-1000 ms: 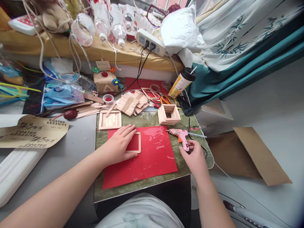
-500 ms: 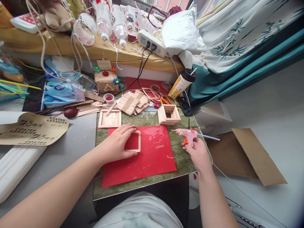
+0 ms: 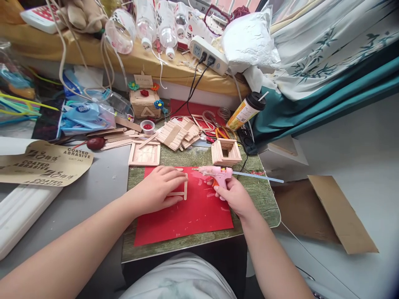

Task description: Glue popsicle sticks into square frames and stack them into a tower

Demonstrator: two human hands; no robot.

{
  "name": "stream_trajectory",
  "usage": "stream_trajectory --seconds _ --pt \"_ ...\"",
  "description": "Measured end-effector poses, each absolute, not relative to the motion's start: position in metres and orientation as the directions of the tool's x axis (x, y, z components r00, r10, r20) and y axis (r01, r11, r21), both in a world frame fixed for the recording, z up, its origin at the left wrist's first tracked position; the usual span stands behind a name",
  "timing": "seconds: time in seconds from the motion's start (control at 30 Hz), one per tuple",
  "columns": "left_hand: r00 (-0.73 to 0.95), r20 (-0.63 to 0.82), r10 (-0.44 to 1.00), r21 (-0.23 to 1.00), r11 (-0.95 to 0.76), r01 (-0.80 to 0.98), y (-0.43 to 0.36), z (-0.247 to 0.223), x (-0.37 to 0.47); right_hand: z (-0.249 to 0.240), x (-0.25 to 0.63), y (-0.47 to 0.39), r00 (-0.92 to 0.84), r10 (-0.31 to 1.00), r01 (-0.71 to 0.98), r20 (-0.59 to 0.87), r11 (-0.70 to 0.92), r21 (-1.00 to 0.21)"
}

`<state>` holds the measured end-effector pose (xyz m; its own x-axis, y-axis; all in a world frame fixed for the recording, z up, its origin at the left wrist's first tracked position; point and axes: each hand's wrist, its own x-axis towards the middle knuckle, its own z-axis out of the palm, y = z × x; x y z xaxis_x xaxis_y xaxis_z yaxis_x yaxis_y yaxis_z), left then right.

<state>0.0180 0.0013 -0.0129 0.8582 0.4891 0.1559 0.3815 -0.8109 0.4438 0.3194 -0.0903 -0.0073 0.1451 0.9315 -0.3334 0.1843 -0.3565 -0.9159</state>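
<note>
On a red sheet (image 3: 205, 216) lies a small square frame of craft sticks (image 3: 186, 189). My left hand (image 3: 158, 187) covers its left part, fingers curved across the upper side and thumb by the lower stick, holding it. The right-hand stick juts out below the lower one. My right hand (image 3: 233, 193) is wrapped round the handle of a pink hot glue gun (image 3: 220, 176). Its nozzle points left, close to the frame's upper right corner. From its back end sticks out a long translucent glue stick (image 3: 262, 177).
Behind the sheet stand a hollow stacked craft-stick box (image 3: 226, 151) and a shallow stick tray (image 3: 144, 153). Bundled craft sticks (image 3: 176, 135), a small tub of red bits (image 3: 147, 126) and a drink cup (image 3: 246, 112) are farther back. Sandpaper (image 3: 62, 164) lies left.
My right hand has brought the glue gun leftward, from beside the red sheet to over it, near the frame. My left fingers have shifted rightward, and the frame's right stick now overhangs the lower one.
</note>
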Motion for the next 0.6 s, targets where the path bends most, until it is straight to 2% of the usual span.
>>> stream_trajectory --seconds 0.07,0.13,0.33,0.6 --pt "0.910 0.143 0.390 0.469 -0.836 0.284 -0.001 -0.011 0.018 -0.010 0.311 -0.086 0.136 0.939 0.188 -0.315 -0.337 -0.923" --pt "0.926 0.132 0.354 0.483 -0.839 0.252 -0.003 -0.011 0.020 -0.013 0.305 -0.084 0.127 0.942 0.195 -0.309 -0.330 -0.924" --pt "0.900 0.100 0.424 0.550 -0.777 0.305 -0.005 -0.017 0.024 -0.013 0.297 -0.082 0.106 0.969 0.389 -0.224 -0.247 -0.887" --pt "0.899 0.085 0.430 0.598 -0.744 0.300 -0.004 -0.017 0.023 -0.005 0.289 -0.082 -0.017 0.984 0.563 -0.180 -0.139 -0.814"
